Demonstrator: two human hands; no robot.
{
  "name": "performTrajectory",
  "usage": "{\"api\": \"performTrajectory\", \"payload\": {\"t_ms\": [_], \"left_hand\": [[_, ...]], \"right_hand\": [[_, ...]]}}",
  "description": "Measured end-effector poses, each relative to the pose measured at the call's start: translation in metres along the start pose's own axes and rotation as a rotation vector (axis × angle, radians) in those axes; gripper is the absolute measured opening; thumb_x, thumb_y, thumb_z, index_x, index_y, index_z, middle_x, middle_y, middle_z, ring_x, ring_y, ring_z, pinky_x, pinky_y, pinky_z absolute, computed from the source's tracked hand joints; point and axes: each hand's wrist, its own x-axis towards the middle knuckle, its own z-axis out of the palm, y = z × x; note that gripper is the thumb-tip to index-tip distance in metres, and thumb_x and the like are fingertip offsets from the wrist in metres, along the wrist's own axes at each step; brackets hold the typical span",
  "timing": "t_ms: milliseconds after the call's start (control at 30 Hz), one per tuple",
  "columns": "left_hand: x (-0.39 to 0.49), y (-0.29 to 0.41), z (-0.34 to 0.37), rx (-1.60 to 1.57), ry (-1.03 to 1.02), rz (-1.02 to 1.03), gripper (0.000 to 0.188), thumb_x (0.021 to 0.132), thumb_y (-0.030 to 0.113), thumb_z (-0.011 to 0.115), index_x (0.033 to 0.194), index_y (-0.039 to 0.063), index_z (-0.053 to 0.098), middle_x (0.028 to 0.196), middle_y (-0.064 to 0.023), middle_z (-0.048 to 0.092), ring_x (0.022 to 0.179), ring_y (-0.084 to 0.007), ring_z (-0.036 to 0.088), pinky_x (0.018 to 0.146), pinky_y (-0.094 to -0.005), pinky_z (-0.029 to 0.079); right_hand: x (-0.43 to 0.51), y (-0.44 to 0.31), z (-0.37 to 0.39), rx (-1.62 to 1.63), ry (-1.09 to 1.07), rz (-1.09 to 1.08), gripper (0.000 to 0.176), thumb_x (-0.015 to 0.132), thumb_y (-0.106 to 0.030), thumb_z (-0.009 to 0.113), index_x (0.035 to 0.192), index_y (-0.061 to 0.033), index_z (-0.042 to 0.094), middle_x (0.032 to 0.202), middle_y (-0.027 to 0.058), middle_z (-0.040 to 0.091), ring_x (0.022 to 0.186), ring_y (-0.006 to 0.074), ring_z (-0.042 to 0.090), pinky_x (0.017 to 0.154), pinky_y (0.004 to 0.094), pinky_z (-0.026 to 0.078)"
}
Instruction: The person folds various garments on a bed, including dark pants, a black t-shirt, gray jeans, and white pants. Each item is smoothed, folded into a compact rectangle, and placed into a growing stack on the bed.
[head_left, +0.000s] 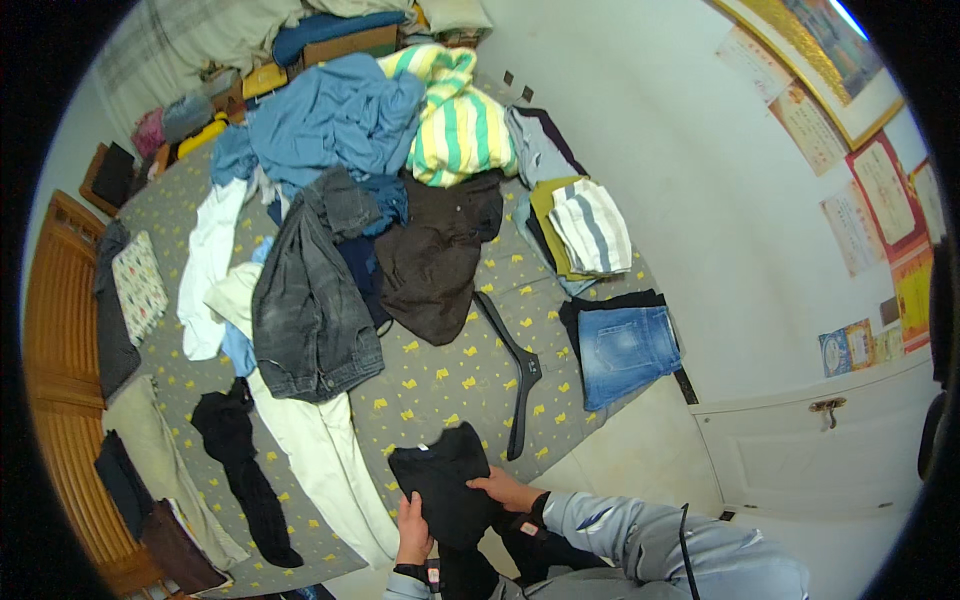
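My left hand (414, 531) grips the left side of a black garment (442, 491), thumb on top. On its other side my right hand (508, 489) holds the same garment, which seems partly folded, near the bed's front edge. A black clothes hanger (523, 367) lies on the bed just beyond. White trousers (322, 442) are spread to the left, beneath the waist end of dark grey jeans (319, 315). Farther up lies a dark brown garment (435, 262). Folded blue jeans (626, 349) rest on a black item at the right.
The bed (427, 390) has a grey sheet with yellow figures. Folded clothes (589, 229), a striped cloth (465, 135) and a heaped blue garment (330, 112) lie farther back. Black clothing (251, 480) is at the left. A white wall (720, 247) rises on the right.
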Motion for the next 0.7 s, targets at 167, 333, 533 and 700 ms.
{"api": "performTrajectory", "payload": {"t_ms": [167, 333, 533, 700], "left_hand": [[-0.038, 0.042, 0.022, -0.052, -0.116, 0.118, 0.036, 0.106, 0.025, 0.054, 0.131, -0.001, 0.055, 0.122, -0.014, 0.067, 0.105, -0.0249, 0.068, 0.092, -0.0392, 0.057], [-0.067, 0.071, 0.016, 0.118, -0.03, 0.182, 0.045, 0.106, 0.029, 0.055, 0.135, -0.005, 0.054, 0.125, -0.0114, 0.066, 0.111, -0.0201, 0.062, 0.096, -0.0324, 0.05], [-0.12, 0.106, -0.017, -0.143, 0.029, 0.262, 0.037, 0.107, 0.026, 0.054, 0.132, -0.002, 0.054, 0.119, -0.0104, 0.067, 0.104, -0.0211, 0.066, 0.089, -0.0361, 0.055], [-0.147, 0.125, -0.1, -0.233, 0.073, 0.332, 0.037, 0.108, 0.027, 0.054, 0.132, 0.0, 0.055, 0.12, -0.0099, 0.067, 0.103, -0.0213, 0.067, 0.089, -0.0372, 0.055]], "right_hand": [[-0.051, -0.039, 0.016, 0.104, -0.051, 0.036, 0.032, 0.097, -0.008, 0.062, 0.128, 0.0022, 0.062, 0.122, 0.0135, 0.07, 0.107, 0.0278, 0.069, 0.095, 0.0418, 0.056], [-0.064, -0.061, 0.062, -0.279, -0.187, -0.097, 0.032, 0.099, -0.008, 0.058, 0.127, 0.007, 0.06, 0.119, 0.0177, 0.071, 0.102, 0.0305, 0.073, 0.093, 0.0438, 0.06], [-0.069, -0.062, 0.137, -0.092, -0.257, 0.055, 0.033, 0.099, -0.008, 0.058, 0.129, 0.0067, 0.058, 0.115, 0.0209, 0.071, 0.098, 0.0324, 0.074, 0.089, 0.0468, 0.062], [-0.055, -0.038, 0.223, -0.251, -0.297, 0.115, 0.036, 0.101, -0.012, 0.057, 0.133, 0.0028, 0.057, 0.121, 0.0198, 0.069, 0.103, 0.0318, 0.072, 0.092, 0.0468, 0.061]]}}
